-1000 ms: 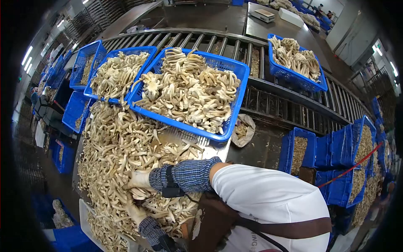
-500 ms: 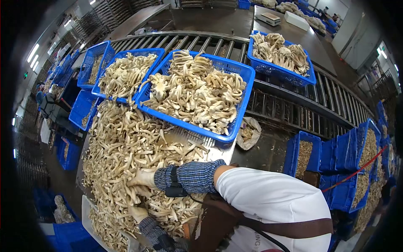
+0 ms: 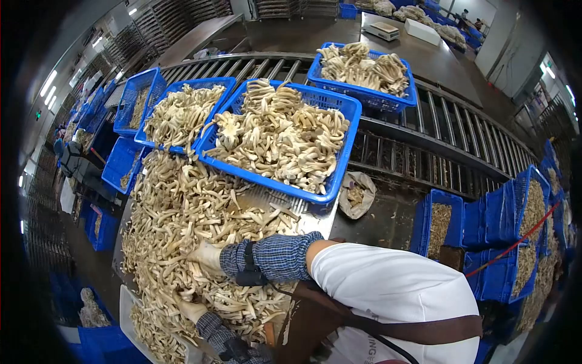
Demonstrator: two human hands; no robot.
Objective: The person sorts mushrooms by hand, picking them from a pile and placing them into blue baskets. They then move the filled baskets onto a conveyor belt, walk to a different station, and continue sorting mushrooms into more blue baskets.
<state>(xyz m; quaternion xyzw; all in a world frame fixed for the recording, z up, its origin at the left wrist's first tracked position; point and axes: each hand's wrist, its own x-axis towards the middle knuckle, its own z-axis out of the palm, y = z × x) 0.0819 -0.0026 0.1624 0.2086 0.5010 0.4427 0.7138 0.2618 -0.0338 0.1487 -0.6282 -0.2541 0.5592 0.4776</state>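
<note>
Pale, long-stemmed mushrooms lie in a thick heap on the metal table. My right hand reaches into the middle of this heap, its fingers blending in with the stems. Lower down and nearer to me, my left hand has its fingers curled in among the mushrooms; I cannot tell what is in them. Checked sleeve covers reach down to both wrists. Just beyond my hands, a large blue crate full of mushrooms rests at the table's far side.
Behind the table runs a roller conveyor bearing another filled blue crate. More crates stand at the left. A white tub sits by the heap's near edge. An open sack and stacked crates are to the right.
The filled crate on the conveyor has slid left along the rollers. My left hand has shifted slightly left, with its fingers now farther from my right hand, which has stayed nearly in place.
</note>
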